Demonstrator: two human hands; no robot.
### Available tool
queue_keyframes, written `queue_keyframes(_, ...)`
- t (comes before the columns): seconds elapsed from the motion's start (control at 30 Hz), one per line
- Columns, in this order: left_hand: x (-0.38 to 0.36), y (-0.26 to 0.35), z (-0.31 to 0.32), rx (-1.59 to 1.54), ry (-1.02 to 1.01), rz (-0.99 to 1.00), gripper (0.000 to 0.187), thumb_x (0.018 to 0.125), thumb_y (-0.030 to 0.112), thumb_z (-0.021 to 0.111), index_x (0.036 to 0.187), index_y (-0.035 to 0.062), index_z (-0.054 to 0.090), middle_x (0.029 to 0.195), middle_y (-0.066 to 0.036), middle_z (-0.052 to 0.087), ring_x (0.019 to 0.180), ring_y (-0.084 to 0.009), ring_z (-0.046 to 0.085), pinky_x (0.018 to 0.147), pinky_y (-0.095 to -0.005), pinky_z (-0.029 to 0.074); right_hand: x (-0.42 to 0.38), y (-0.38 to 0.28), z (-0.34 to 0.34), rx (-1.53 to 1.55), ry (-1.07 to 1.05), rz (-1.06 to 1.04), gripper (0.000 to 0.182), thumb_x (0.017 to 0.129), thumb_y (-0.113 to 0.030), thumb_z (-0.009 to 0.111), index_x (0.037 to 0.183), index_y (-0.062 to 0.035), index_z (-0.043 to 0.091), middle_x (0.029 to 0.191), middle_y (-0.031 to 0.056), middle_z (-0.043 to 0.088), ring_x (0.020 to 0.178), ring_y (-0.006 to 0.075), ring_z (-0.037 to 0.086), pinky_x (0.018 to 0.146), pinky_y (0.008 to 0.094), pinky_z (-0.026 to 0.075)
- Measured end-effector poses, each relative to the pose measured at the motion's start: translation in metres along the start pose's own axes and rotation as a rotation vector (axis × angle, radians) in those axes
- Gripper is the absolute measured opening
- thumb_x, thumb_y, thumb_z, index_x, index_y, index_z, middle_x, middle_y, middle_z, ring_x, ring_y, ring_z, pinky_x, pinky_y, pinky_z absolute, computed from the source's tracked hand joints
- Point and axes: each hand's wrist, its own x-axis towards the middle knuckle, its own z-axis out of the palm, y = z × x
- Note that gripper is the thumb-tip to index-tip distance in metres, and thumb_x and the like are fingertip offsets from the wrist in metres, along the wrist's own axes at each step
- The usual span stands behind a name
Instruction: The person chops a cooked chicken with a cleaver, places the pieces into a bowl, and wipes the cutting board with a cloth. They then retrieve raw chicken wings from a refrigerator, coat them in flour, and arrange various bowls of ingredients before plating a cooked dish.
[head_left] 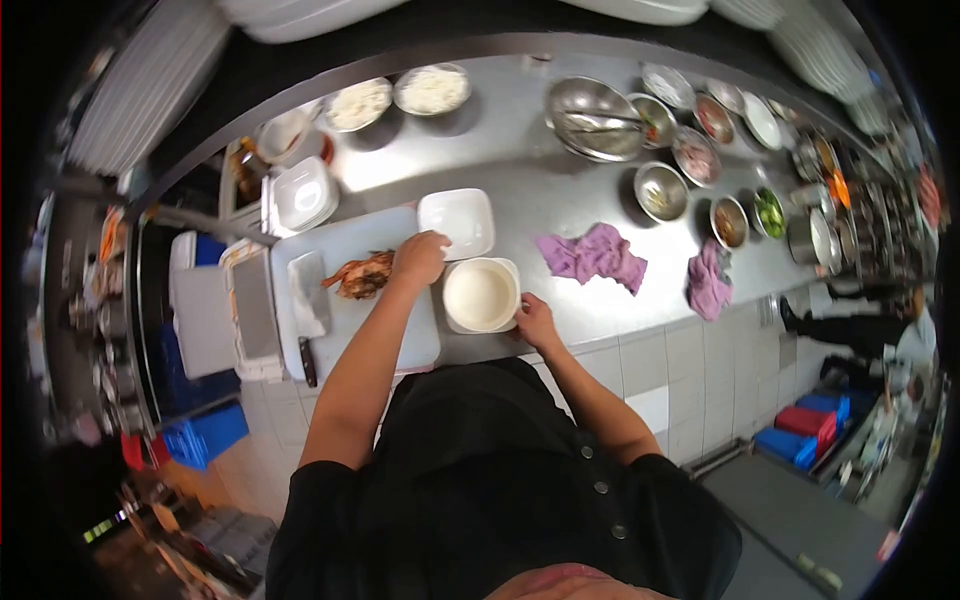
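Note:
My left hand (420,258) reaches over the right edge of the blue cutting board (405,335). Its bunched fingers are at the near left corner of a white square dish (458,222), seemingly gripping the rim. A round cream bowl (481,295) stands just nearer to me, with a squarish white dish showing beneath it. At its right side, my right hand (535,322) has thumb and fingers closed on the edge. Left of my left hand, a browned piece of roasted meat (362,276) lies on the board. A cleaver (309,300) with a dark handle rests at the board's left.
Purple cloths (597,258) lie on the steel counter (400,170) to the right. Metal bowls with ingredients, including a large one (590,105), stand further back. Stacked white containers (302,195) sit behind the board. A shelf edge (480,43) crosses above the counter.

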Motion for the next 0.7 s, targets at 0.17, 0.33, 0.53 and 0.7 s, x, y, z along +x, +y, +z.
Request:
queue_keyframes(0.17,-0.1,-0.042,-0.033,-0.454,0.452,0.014,0.029,0.09,0.01,0.07,0.119,0.0043,0.072,0.113,-0.015,0.071,0.099,-0.0298,0.07,0.09,-0.0398,0.054,-0.021,-0.02,-0.018,0.093,0.102,-0.015,0.026,0.1,-0.015,0.064,0.119,0.0008,0.066,0.071,0.0085,0.069,0.053,0.0129,0.062,0.045,0.0294,0.048)
queue_keyframes(0.33,-0.207,-0.158,-0.004,-0.307,0.779,-0.467,0.039,0.087,0.019,0.078,0.121,0.0033,0.07,0.115,-0.017,0.069,0.101,-0.0345,0.07,0.089,-0.0432,0.056,-0.055,-0.12,-0.02,-0.445,0.55,-0.339,0.017,0.097,-0.011,0.068,0.109,0.0007,0.071,0.079,0.0137,0.071,0.067,0.0236,0.067,0.064,0.0361,0.053)
queue_keyframes(0.53,-0.261,-0.219,0.015,-0.157,0.4,-0.789,0.058,0.084,0.032,0.083,0.131,0.0059,0.061,0.132,-0.022,0.061,0.108,-0.0433,0.067,0.091,-0.053,0.055,-0.031,-0.236,0.123,-0.412,0.1,-0.694,0.025,0.088,-0.006,0.072,0.113,0.0001,0.071,0.101,0.0177,0.073,0.089,0.0331,0.072,0.083,0.0407,0.057)
queue_keyframes(0.7,-0.267,-0.269,0.017,-0.303,0.489,-0.704,0.036,0.077,0.022,0.078,0.106,0.0032,0.067,0.104,-0.021,0.072,0.097,-0.0393,0.07,0.086,-0.0499,0.055,0.03,-0.233,0.228,-0.803,-0.004,-0.918,0.035,0.084,-0.01,0.076,0.119,-0.0056,0.071,0.118,0.0162,0.069,0.112,0.0375,0.065,0.095,0.0469,0.053)
